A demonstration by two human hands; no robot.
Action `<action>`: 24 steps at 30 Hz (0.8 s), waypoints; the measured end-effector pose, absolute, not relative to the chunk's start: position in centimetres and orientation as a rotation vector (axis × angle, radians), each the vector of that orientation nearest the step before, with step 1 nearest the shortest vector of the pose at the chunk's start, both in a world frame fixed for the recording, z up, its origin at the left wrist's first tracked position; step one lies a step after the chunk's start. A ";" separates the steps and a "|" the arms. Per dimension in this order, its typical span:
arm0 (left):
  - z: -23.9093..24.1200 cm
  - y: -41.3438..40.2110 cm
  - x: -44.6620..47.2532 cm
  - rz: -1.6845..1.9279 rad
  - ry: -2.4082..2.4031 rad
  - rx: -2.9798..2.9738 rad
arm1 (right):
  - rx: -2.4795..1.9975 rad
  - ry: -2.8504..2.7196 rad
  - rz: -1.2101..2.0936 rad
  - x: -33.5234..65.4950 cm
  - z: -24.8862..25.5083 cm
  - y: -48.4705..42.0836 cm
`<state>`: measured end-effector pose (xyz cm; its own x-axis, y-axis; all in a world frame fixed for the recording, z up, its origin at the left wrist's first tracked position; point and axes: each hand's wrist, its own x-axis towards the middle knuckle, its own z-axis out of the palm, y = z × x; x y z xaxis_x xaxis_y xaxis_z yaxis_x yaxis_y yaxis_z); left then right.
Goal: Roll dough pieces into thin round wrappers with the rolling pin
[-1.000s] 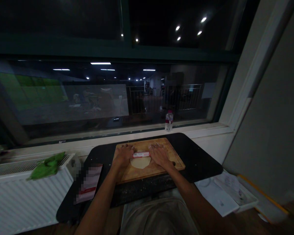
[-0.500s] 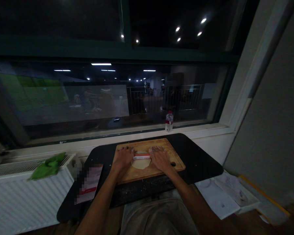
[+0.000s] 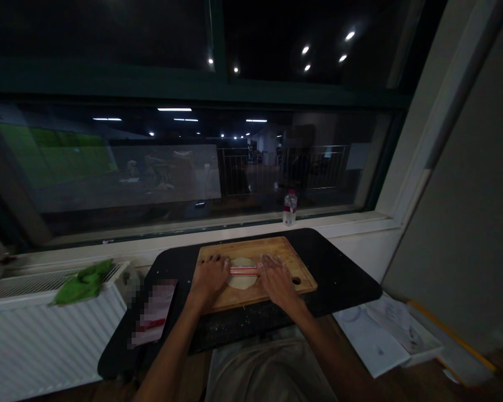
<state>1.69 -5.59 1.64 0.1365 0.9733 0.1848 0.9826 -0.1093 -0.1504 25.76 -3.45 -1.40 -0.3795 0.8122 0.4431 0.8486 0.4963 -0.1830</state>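
A thin, pale round of dough [image 3: 242, 282] lies flat on a wooden cutting board [image 3: 230, 305]. Across it runs a short red-and-white printed tube [image 3: 243, 271], roughly level from left to right. My left hand [image 3: 210, 277] is over the tube's left end, its fingers bent at the board's left side. At the right end, my right hand [image 3: 277, 279] holds the tube under its palm and fingers. Both hands hide the tube's ends, and the dough shows between them.
The board rests on a black table [image 3: 339, 279] with pale flecks. A pixelated red-and-white packet [image 3: 155, 312] lies at left. A green cloth [image 3: 81, 283] drapes over the radiator [image 3: 46, 340]. A bottle [image 3: 290, 208] stands on the windowsill, and a white box [image 3: 373, 340] sits lower right.
The tube has turned between my hands, so red stripes now face up where a printed white side showed. My hands have shifted very slightly; the dough and board look unchanged.
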 end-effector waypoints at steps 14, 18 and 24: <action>0.0 -7.2 1.8 -0.384 -1.988 -2.096 | -1.250 -2.203 -0.133 26.4 -2.3 -6.3; -0.1 -7.2 2.1 -0.498 -1.925 -2.032 | -1.251 -2.249 -0.142 26.3 -2.2 -4.1; 0.0 -6.9 2.6 -0.693 -1.880 -1.915 | -1.409 -2.349 -0.081 25.5 -0.6 -0.9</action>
